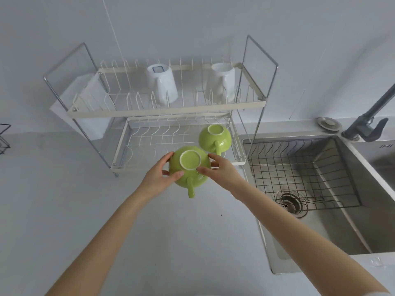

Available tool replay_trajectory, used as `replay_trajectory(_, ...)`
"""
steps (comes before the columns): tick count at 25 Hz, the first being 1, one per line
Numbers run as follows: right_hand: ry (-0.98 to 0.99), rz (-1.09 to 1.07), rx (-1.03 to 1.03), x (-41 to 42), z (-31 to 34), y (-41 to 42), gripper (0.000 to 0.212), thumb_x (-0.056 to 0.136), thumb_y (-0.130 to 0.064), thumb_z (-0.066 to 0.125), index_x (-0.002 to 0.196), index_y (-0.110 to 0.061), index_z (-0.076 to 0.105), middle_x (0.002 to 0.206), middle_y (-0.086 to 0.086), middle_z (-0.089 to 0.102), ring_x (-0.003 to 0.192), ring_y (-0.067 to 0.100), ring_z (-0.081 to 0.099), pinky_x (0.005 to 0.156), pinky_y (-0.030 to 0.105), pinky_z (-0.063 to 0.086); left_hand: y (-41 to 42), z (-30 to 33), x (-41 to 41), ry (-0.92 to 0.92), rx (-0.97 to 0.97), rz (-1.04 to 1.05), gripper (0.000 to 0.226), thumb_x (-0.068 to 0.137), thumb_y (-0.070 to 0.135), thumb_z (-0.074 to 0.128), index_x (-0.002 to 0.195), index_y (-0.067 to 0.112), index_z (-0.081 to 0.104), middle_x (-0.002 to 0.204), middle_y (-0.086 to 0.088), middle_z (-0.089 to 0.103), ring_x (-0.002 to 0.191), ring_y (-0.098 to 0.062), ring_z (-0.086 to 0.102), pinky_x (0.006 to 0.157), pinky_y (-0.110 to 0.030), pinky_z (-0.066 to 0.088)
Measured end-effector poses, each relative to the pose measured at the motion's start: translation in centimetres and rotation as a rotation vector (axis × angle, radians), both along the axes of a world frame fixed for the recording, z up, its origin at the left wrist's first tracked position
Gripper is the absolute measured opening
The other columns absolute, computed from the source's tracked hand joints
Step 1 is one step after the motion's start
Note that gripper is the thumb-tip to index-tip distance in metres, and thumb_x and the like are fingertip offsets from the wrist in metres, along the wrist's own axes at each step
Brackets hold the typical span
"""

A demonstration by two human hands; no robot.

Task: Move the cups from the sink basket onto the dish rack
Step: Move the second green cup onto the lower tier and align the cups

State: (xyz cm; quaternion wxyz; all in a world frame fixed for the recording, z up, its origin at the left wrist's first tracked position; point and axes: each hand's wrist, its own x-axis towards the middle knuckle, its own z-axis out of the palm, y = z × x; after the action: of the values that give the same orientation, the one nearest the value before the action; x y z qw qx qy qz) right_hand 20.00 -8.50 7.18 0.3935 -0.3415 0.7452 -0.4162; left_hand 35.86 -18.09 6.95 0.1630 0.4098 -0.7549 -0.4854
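I hold a green cup (188, 174) upside down between both hands, its handle pointing toward me, just in front of the dish rack's lower shelf (149, 142). My left hand (160, 178) grips its left side and my right hand (218, 170) its right side. A second green cup (214, 136) sits upside down on the right end of the lower shelf. Two white cups (163, 82) (221, 82) stand inverted on the upper shelf (166, 111). The wire sink basket (299, 167) in the sink holds nothing.
The steel sink (333, 221) lies at the right, with a dark faucet (367, 122) behind it and a drain (291, 202) under the basket. A white box (92, 116) hangs on the rack's left side. A black wire stand (4, 137) shows at the far left edge.
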Motion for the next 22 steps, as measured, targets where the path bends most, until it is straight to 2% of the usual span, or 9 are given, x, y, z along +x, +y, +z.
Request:
replay_trajectory(2, 0.017, 0.005, 0.0, 0.0, 0.3, -2.0, 0.066, 0.08, -0.03, 0.066, 0.137, -0.016, 0.036, 0.13, 0.008, 0.053, 0.119, 0.023, 0.05, 0.102, 0.036, 0.042, -1.8, 0.1, -0.2, 0.002, 0.011, 0.006, 0.066, 0.081, 0.023, 0.064, 0.138, 0.022, 0.031, 0.141, 0.002, 0.04, 0.1, -0.024, 0.056, 0.098, -0.044, 0.046)
replay_trajectory(4, 0.045, 0.022, -0.003, 0.1, 0.3, -4.0, 0.064, 0.081, -0.029, 0.065, 0.137, -0.015, 0.038, 0.128, 0.009, 0.054, 0.118, 0.025, 0.051, 0.102, 0.04, 0.043, -3.6, 0.2, -0.5, 0.002, 0.024, 0.02, 0.065, 0.082, 0.021, 0.063, 0.137, 0.021, 0.03, 0.136, 0.004, 0.04, 0.098, -0.026, 0.059, 0.097, -0.044, 0.048)
replay_trajectory(5, 0.055, 0.024, -0.005, 0.1, 0.2, -5.1, 0.064, 0.081, -0.029, 0.065, 0.136, -0.014, 0.038, 0.127, 0.01, 0.055, 0.118, 0.026, 0.051, 0.102, 0.04, 0.043, -4.6, 0.2, -0.8, 0.01, 0.022, 0.02, 0.064, 0.082, 0.019, 0.063, 0.137, 0.019, 0.031, 0.13, 0.008, 0.042, 0.093, -0.025, 0.061, 0.092, -0.038, 0.051)
replay_trajectory(7, 0.078, 0.022, 0.005, 0.1, 0.1, -7.0, 0.063, 0.082, -0.029, 0.064, 0.136, -0.012, 0.037, 0.127, 0.01, 0.055, 0.118, 0.026, 0.051, 0.098, 0.035, 0.044, -6.1, 0.1, -1.4, 0.029, -0.002, 0.019, 0.059, 0.082, 0.013, 0.063, 0.134, 0.014, 0.036, 0.109, 0.016, 0.046, 0.078, -0.019, 0.062, 0.07, -0.018, 0.056)
replay_trajectory(8, 0.083, 0.021, 0.013, -0.1, 0.0, -7.8, 0.062, 0.082, -0.029, 0.064, 0.136, -0.012, 0.037, 0.127, 0.01, 0.054, 0.117, 0.025, 0.05, 0.094, 0.032, 0.043, -6.8, 0.0, -1.7, 0.024, -0.013, 0.02, 0.056, 0.082, 0.011, 0.062, 0.133, 0.012, 0.038, 0.102, 0.015, 0.045, 0.074, -0.017, 0.062, 0.062, -0.014, 0.055)
replay_trajectory(9, 0.079, 0.023, 0.021, -0.2, -0.2, -8.5, 0.062, 0.082, -0.028, 0.063, 0.136, -0.012, 0.037, 0.128, 0.01, 0.054, 0.117, 0.025, 0.05, 0.09, 0.029, 0.041, -7.4, -0.2, -2.0, 0.013, -0.018, 0.02, 0.056, 0.082, 0.011, 0.062, 0.132, 0.012, 0.038, 0.102, 0.011, 0.044, 0.075, -0.019, 0.062, 0.062, -0.016, 0.055)
replay_trajectory(12, 0.069, 0.023, 0.065, -0.1, -0.9, -10.2, 0.062, 0.084, -0.03, 0.061, 0.136, -0.011, 0.034, 0.13, 0.01, 0.052, 0.118, 0.025, 0.049, 0.084, 0.025, 0.037, -9.0, -1.0, -2.6, -0.044, 0.035, 0.02, 0.059, 0.083, 0.016, 0.061, 0.135, 0.014, 0.034, 0.126, -0.007, 0.041, 0.094, -0.031, 0.062, 0.089, -0.042, 0.052)
replay_trajectory(14, 0.09, 0.011, 0.099, 0.0, -1.5, -10.9, 0.061, 0.085, -0.032, 0.059, 0.136, -0.011, 0.034, 0.131, 0.01, 0.052, 0.118, 0.025, 0.05, 0.083, 0.025, 0.038, -9.8, -1.3, -2.8, -0.093, 0.079, 0.021, 0.062, 0.085, 0.019, 0.059, 0.139, 0.015, 0.029, 0.138, -0.011, 0.037, 0.103, -0.032, 0.059, 0.098, -0.049, 0.045)
replay_trajectory(22, 0.259, 0.055, 0.13, -0.2, -2.8, -12.2, 0.065, 0.086, -0.036, 0.057, 0.139, -0.01, 0.03, 0.135, 0.013, 0.05, 0.124, 0.029, 0.045, 0.095, 0.031, 0.039, -10.9, -2.4, -3.6, -0.209, -0.025, 0.033, 0.058, 0.089, 0.027, 0.051, 0.14, 0.015, 0.027, 0.143, -0.013, 0.04, 0.125, -0.03, 0.045, 0.106, -0.039, 0.035)
